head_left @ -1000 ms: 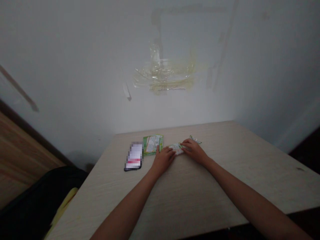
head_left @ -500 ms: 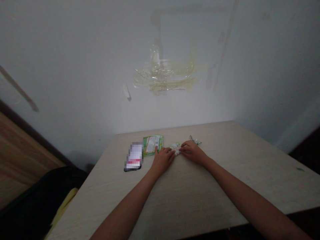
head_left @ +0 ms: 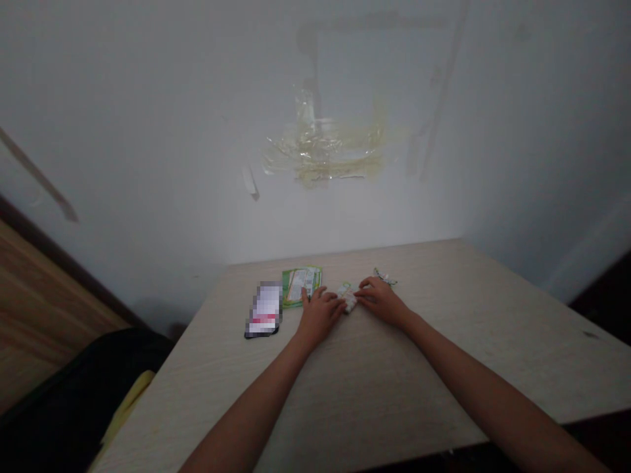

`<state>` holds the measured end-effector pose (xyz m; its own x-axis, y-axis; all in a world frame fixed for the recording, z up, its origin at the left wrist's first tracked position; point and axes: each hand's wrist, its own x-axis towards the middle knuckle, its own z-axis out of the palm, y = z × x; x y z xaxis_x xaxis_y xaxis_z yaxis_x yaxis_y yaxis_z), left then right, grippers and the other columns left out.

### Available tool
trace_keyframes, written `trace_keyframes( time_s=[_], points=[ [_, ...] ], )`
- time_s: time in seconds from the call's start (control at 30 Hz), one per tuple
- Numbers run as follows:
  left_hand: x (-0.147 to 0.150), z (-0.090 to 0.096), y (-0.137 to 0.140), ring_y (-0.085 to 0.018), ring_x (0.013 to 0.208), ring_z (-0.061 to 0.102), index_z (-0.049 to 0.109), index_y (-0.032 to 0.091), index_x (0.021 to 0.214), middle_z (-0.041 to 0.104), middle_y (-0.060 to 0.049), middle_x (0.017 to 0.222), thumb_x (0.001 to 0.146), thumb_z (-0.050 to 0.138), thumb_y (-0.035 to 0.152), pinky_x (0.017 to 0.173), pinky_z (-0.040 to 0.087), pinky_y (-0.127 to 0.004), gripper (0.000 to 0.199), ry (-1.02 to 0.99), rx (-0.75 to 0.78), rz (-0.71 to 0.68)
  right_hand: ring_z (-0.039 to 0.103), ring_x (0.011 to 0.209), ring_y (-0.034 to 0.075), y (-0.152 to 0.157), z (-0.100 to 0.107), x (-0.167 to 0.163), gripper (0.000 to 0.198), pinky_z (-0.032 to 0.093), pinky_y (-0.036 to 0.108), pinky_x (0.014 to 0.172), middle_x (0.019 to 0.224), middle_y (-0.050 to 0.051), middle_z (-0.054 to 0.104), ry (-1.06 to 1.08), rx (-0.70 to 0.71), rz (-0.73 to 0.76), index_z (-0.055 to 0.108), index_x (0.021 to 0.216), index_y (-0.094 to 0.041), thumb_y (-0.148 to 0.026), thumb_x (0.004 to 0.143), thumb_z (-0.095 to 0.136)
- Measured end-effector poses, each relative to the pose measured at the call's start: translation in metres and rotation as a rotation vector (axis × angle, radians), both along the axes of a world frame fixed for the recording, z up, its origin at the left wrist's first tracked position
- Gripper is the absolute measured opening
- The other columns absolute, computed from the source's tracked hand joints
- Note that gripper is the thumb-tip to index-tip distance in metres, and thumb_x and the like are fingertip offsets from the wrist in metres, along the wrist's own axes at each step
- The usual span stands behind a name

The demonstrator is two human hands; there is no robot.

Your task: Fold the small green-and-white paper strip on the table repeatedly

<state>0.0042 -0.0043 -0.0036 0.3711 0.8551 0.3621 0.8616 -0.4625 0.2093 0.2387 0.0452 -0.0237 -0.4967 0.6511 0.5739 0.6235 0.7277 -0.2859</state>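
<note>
A small wrinkled white-and-green wrapper piece (head_left: 348,299) lies on the table between my hands. My left hand (head_left: 319,316) rests palm down with its fingers spread, the fingertips at the piece's left edge. On the other side, my right hand (head_left: 383,301) has loosely bent fingers, and its fingertips touch or nearly touch the right edge. Just beyond my left hand lies a flat green packet (head_left: 290,284) with a printed white panel; my left thumb and fingers cover its lower right corner. A crumpled white-and-green scrap (head_left: 387,277) sits behind my right hand.
A phone-like object (head_left: 265,309) with a pixelated face and dark edge lies left of the packet. The pale wood table (head_left: 394,394) meets a wall (head_left: 172,164) bearing peeling clear tape (head_left: 335,148). Dark and yellow cloth (head_left: 131,394) hangs at the left edge.
My left fingers have spread and lifted slightly, with the thumb shifted a little left. More of the wrinkled piece shows between my hands. My right hand stays almost where it was.
</note>
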Motion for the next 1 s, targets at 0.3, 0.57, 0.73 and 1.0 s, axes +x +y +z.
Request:
trace_keyframes(
  time_s=[0.3, 0.57, 0.73, 1.0],
  points=[
    [-0.0004, 0.001, 0.0001, -0.026, 0.13, 0.046, 0.07, 0.037, 0.112, 0.072, 0.0, 0.117, 0.096, 0.049, 0.043, 0.112, 0.0, -0.074, 0.027, -0.044, -0.053, -0.111, 0.056, 0.104, 0.024, 0.0001, -0.001, 0.0011, 0.026, 0.048, 0.045, 0.093, 0.112, 0.012, 0.059, -0.05, -0.049, -0.081, 0.072, 0.114, -0.023, -0.028, 0.095, 0.054],
    [0.0, -0.0015, -0.0013, -0.029, 0.134, 0.042, 0.069, 0.039, 0.114, 0.065, 0.0, 0.13, 0.094, 0.053, 0.041, 0.111, 0.003, -0.075, 0.025, 0.008, -0.032, -0.055, 0.054, 0.098, 0.023, -0.0009, -0.0011, -0.003, 0.027, 0.049, 0.043, 0.09, 0.105, 0.012, 0.056, -0.043, -0.048, -0.091, 0.07, 0.115, -0.02, -0.024, 0.093, 0.055],
    [-0.0012, 0.0008, -0.0009, -0.029, 0.133, 0.043, 0.068, 0.04, 0.114, 0.067, 0.001, 0.127, 0.095, 0.051, 0.04, 0.11, 0.005, -0.077, 0.026, 0.005, -0.055, -0.067, 0.054, 0.102, 0.024, -0.0026, 0.0007, -0.0038, 0.029, 0.048, 0.045, 0.093, 0.108, 0.012, 0.057, -0.057, -0.064, -0.07, 0.068, 0.118, -0.018, -0.024, 0.093, 0.055],
    [-0.0015, 0.0013, -0.0009, -0.028, 0.133, 0.045, 0.07, 0.037, 0.111, 0.071, 0.001, 0.123, 0.096, 0.049, 0.04, 0.111, 0.004, -0.076, 0.026, -0.02, -0.062, -0.072, 0.057, 0.107, 0.024, -0.0007, 0.0001, -0.0016, 0.03, 0.049, 0.046, 0.096, 0.113, 0.012, 0.062, 0.029, -0.126, -0.012, 0.066, 0.12, -0.019, -0.025, 0.093, 0.056]
  ],
)
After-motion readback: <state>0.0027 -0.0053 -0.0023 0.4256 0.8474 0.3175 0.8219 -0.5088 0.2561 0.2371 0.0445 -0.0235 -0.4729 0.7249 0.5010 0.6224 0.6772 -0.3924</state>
